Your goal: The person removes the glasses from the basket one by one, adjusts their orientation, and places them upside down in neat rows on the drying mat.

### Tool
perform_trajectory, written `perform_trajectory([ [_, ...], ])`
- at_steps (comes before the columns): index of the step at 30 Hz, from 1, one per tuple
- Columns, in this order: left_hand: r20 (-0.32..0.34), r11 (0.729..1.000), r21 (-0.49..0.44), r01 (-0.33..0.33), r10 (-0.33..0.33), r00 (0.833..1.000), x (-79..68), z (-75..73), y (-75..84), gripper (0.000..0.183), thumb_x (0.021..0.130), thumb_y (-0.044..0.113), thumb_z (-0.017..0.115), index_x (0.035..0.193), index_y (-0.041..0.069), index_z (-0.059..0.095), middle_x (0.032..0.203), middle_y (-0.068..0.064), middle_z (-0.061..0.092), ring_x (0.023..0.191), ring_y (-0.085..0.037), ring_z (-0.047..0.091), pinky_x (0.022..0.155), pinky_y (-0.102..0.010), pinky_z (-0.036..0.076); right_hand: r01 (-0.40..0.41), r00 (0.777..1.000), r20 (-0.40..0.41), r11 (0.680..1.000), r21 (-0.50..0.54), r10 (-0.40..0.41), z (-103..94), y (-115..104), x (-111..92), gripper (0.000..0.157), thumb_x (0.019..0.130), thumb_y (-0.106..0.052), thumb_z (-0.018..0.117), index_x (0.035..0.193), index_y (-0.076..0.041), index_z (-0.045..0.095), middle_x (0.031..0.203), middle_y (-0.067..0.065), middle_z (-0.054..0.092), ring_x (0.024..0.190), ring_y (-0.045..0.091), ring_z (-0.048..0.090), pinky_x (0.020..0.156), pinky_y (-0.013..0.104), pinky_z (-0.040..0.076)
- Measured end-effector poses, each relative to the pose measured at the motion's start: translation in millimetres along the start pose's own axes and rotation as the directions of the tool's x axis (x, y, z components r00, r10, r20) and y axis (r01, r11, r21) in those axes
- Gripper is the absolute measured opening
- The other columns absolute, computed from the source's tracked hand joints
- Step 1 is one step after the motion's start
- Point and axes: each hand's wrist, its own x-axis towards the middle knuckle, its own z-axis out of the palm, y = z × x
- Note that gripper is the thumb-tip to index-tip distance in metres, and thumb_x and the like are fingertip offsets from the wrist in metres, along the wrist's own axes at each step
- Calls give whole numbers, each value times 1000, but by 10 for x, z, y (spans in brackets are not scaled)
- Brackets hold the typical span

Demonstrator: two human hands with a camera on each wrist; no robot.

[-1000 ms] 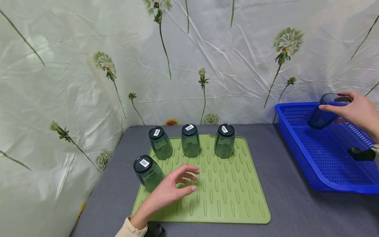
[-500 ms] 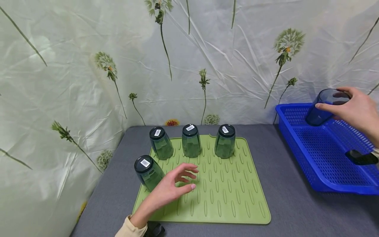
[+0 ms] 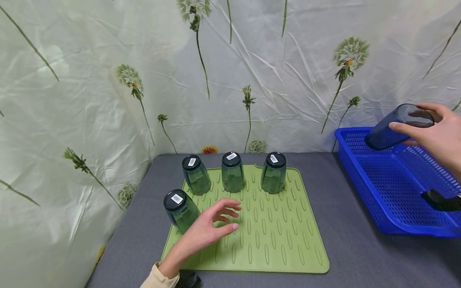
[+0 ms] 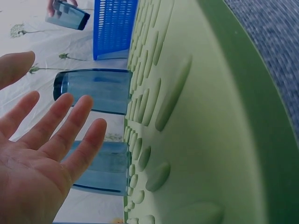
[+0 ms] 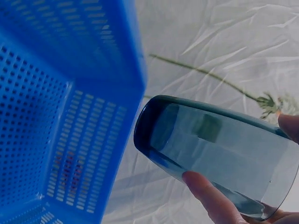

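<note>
At the far right in the head view, my right hand [image 3: 437, 132] grips a blue-tinted drinking glass [image 3: 387, 130] near its rim, with the glass tilted and its base pointing left over the blue basket [image 3: 381, 212]. The right wrist view has the glass [image 5: 210, 154] beside the basket's slotted wall, thumb and fingers around it. My left hand [image 3: 212, 228] hovers over the green mat [image 3: 281, 240], fingers loosely bent and holding nothing. Behind it, an upside-down glass [image 3: 181, 214] stands near the mat's left edge. Three more glasses, among them one at the right [image 3: 273, 176], stand upside down along the back.
The basket takes up the right side of the grey table [image 3: 356, 256]. A floral-printed sheet [image 3: 295, 80] hangs behind and to the left. White labels mark the bases of the upturned glasses.
My right hand has raised the glass a little, and the glass has tipped further toward horizontal, its base swinging left. The left hand and the glasses on the mat have stayed put.
</note>
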Motion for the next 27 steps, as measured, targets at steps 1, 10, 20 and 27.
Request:
perform_trajectory([
  [1,-1,1000,1,1,-1,1000,-1,1,-1,46,90,4,70,131,17,54,128,-16,58,113,-33,60,94,-47,51,8,1000,-8,1000,30,-8,3,-7,-20,83,91,-27,72,156,-16,22,142,-2,41,74,-19,46,51,7,47],
  [10,-9,1000,0,12,-12,1000,10,-4,5,45,90,5,70,131,17,54,128,-15,58,113,-31,60,94,-48,50,99,994,-71,962,253,-83,18,-70,-212,68,91,1,65,148,-17,32,115,-15,45,90,-7,52,51,9,50],
  [20,-23,999,-34,14,-15,1000,24,-34,1,51,90,4,70,135,20,51,129,-17,57,112,-36,59,93,-51,50,172,985,-112,709,684,-131,113,-127,-381,55,87,17,59,131,-13,49,118,1,46,91,5,58,49,16,53],
  [27,-36,1000,-9,16,-16,999,44,-37,21,47,90,7,71,133,20,54,128,-11,59,113,-30,59,94,-48,50,174,980,-88,553,815,-178,162,-161,-468,52,84,26,53,129,-1,55,125,8,45,102,14,56,51,26,58],
])
